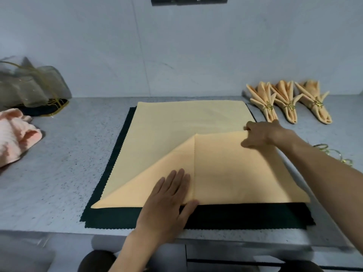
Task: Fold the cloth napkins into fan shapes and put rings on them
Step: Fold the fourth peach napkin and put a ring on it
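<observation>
We see a peach napkin (pixel 176 122) spread on dark green cloths (pixel 235 214) on a speckled grey surface (pixel 68 154). Our left hand (pixel 169 197) presses flat on its folded-over flap while our right hand (pixel 261 134) pinches the flap's corner. Three ringed fan napkins (pixel 288 103) lie at far right.

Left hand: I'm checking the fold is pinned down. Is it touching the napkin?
Touching. The head view shows the left hand lying flat, fingers straight, on the napkin's folded-over flap.
</observation>
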`<move>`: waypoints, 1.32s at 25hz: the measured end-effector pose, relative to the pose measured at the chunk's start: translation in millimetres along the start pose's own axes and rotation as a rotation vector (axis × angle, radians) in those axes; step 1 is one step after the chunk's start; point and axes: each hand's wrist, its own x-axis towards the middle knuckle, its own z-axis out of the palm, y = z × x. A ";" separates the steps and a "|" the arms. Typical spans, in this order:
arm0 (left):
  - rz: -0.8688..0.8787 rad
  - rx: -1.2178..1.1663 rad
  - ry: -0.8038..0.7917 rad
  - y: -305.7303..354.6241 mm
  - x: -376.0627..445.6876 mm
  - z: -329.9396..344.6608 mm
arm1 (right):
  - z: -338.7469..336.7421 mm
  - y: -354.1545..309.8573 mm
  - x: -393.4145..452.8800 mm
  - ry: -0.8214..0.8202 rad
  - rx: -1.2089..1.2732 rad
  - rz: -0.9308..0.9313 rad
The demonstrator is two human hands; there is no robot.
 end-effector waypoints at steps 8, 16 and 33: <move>-0.013 0.009 -0.048 -0.2 0.3 -0.3 | 11.9 11.3 -42.8 0.327 0.408 0.137; -0.045 0.010 -0.081 6.7 2.0 -3.8 | 84.6 -130.8 -170.2 0.566 0.655 -0.108; 0.161 -0.097 -0.013 7.3 -3.4 -3.8 | 92.2 -117.3 -183.2 0.452 0.912 -0.275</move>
